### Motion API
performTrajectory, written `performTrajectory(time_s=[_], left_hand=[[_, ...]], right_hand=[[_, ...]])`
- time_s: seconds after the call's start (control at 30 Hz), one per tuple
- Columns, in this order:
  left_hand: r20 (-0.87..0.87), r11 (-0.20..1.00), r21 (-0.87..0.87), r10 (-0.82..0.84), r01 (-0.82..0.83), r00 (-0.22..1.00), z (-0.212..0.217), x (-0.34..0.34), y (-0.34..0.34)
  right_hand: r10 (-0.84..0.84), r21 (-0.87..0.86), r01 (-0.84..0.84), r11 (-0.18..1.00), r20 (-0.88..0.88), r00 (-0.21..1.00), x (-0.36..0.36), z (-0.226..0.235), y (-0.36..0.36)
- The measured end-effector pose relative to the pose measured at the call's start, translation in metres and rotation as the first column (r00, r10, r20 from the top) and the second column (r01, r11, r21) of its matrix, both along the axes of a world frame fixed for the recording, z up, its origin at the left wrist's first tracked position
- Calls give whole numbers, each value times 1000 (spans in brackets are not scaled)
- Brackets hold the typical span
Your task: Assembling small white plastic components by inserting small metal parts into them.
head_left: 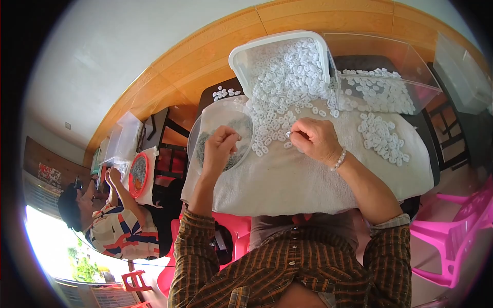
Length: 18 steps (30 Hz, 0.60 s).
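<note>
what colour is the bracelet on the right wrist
White: a beaded bracelet just behind the right hand, clearest in the head view.

Pale, plain wall [102, 56] above, edged by a wide band of orange wood panelling [205, 56]. Bright daylight through an opening [51, 241] at lower left, greenery beyond. Pink plastic chairs [452, 241] at right, a red stool [134, 280] at the lower edge. Dark wooden chair frame [452, 133] by the far right.

Both forearms reach forward with sleeves pushed up, the left hand [222, 141] pinching its fingertips together, the right hand [314, 138] curled knuckles-up, a bead bracelet at its wrist.
</note>
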<state>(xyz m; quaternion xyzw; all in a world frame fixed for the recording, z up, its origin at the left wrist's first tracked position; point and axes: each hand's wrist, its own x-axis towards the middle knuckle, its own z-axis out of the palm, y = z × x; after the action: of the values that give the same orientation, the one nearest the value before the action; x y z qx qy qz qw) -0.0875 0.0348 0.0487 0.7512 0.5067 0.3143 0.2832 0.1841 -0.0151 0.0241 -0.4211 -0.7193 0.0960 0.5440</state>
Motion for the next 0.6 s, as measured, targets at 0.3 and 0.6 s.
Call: performTrajectory(time_s=[0.3, 0.6], left_hand=[[904, 777, -370, 177, 508, 388, -11, 81, -34], [823, 774, -465, 200, 430, 531, -39, 84, -8]], right_hand=[[82, -335, -246, 910, -434, 897, -5, 9, -10], [4, -456, -216, 863, -422, 907, 0, 5, -2]])
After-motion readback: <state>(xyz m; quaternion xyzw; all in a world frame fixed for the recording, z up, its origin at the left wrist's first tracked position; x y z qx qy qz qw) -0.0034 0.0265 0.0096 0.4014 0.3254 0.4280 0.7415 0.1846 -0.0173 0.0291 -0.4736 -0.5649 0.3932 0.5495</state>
